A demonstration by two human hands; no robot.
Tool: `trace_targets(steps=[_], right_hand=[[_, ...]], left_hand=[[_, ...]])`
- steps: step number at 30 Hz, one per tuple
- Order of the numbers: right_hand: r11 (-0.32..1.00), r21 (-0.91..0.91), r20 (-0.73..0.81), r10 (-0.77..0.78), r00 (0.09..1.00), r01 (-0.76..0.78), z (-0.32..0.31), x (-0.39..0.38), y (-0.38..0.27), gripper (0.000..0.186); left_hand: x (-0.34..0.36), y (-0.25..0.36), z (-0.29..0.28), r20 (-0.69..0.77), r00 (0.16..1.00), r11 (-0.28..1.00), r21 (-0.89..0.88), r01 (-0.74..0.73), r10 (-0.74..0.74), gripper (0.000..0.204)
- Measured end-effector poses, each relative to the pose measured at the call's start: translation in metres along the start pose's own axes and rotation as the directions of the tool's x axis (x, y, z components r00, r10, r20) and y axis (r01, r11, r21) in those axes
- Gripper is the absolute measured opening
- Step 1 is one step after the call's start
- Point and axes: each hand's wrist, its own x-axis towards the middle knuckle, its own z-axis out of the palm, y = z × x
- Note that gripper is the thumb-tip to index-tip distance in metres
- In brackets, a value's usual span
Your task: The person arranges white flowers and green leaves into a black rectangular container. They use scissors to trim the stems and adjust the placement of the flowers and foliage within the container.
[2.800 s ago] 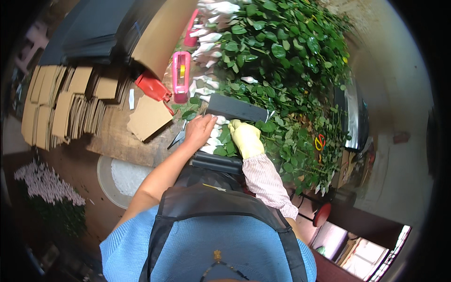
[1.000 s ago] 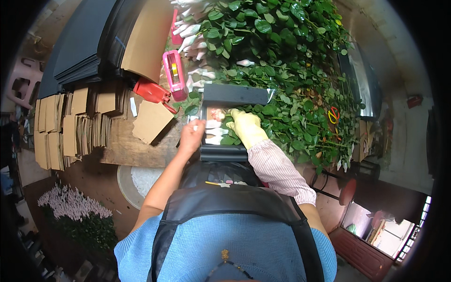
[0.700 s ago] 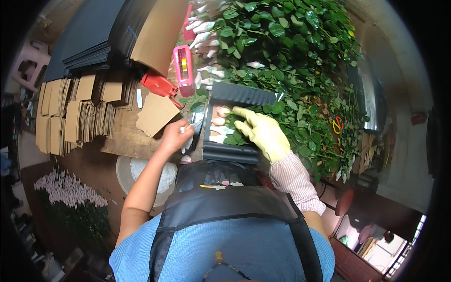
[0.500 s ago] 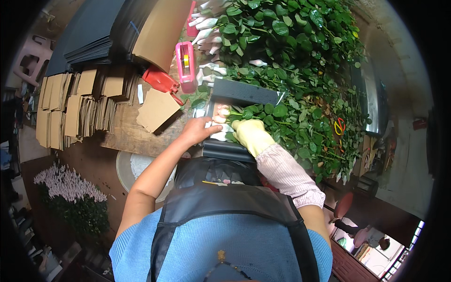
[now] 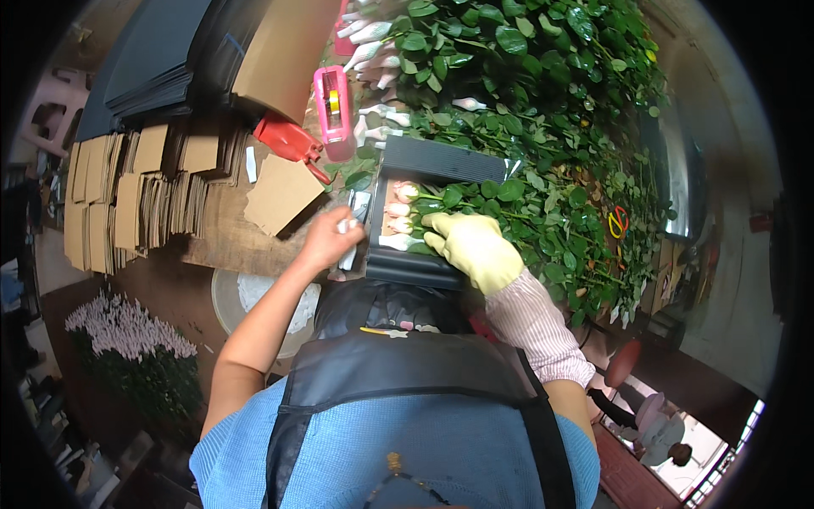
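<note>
My left hand (image 5: 331,236), bare, is closed on a small white sleeve (image 5: 346,226), just left of a black tray (image 5: 407,265). In the tray lie several pale pink rose heads (image 5: 400,209) with green stems, and a rose in a white sleeve (image 5: 397,242) at the near side. My right hand (image 5: 475,250), in a yellow glove, rests over the stems just right of the heads, fingers apart and slightly bent. A dark ribbed strip (image 5: 445,159) forms the tray's far side.
Sleeved roses (image 5: 526,68) pile up behind and right. Cardboard (image 5: 127,199), a pink tape dispenser (image 5: 333,136) and a red tool (image 5: 287,140) are on the left. Yellow-red scissors (image 5: 617,220) lie right. A tub (image 5: 227,310) is below the table. A person (image 5: 657,428) is at lower right.
Another pink head has appeared bare in the tray. My left hand has pulled back leftward with white material; my right hand has shifted slightly right. The other person has come further into view.
</note>
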Motion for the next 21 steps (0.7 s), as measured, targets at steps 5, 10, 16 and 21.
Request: trace_targets(steps=[5,10,16,21], right_hand=[[0.994,-0.089,0.254,-0.034,0.967,0.058,-0.007,0.018,-0.009,0.031],[0.963,-0.265,0.364,0.049,0.930,0.053,-0.002,0.035,-0.017,0.032],[0.953,-0.294,0.395,0.052,0.917,0.073,0.006,0.045,-0.023,0.030],[0.924,-0.362,0.497,0.077,0.864,0.126,0.012,0.054,-0.019,0.033]], left_hand=[[0.028,0.019,0.012,0.429,0.894,0.953,0.195,-0.233,0.130,0.043],[0.023,0.006,0.020,0.412,0.895,0.982,-0.151,-0.116,0.169,0.034],[0.002,-0.018,0.043,0.311,0.946,0.618,-0.726,0.301,-0.095,0.022],[-0.044,-0.054,-0.029,0.087,0.989,0.635,-0.759,0.142,-0.118,0.017]])
